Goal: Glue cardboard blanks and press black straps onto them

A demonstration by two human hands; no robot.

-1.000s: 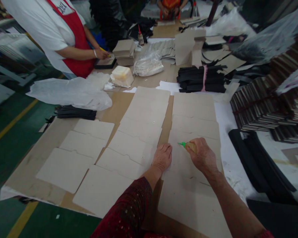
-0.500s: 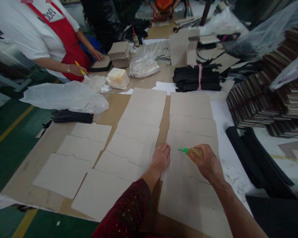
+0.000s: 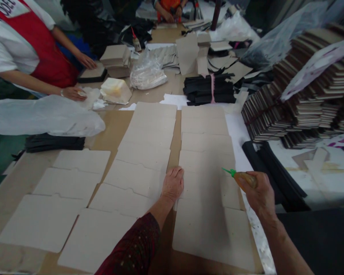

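My right hand [image 3: 259,194] is closed around a small amber glue bottle [image 3: 244,179] with a green nozzle that points left over the right edge of a grey card sheet [image 3: 209,183]. My left hand [image 3: 172,184] lies flat, fingers together, on the left edge of the same column of overlapping card sheets. A second column of card sheets [image 3: 145,156] runs just left of that hand, and a third [image 3: 65,183] lies further left, all on brown board.
A co-worker in a red apron presses a hand [image 3: 73,93] on white cloth at the far left, beside a clear plastic bag [image 3: 43,118]. A tied black bundle [image 3: 208,89], stacked boards [image 3: 304,103], black strips [image 3: 275,179] and a card stack [image 3: 116,59] surround the sheets.
My right hand has drawn the glue bottle rightward to the sheet's right edge. The view has shifted right. The co-worker's hand has lowered onto the white cloth. My left hand stays put.
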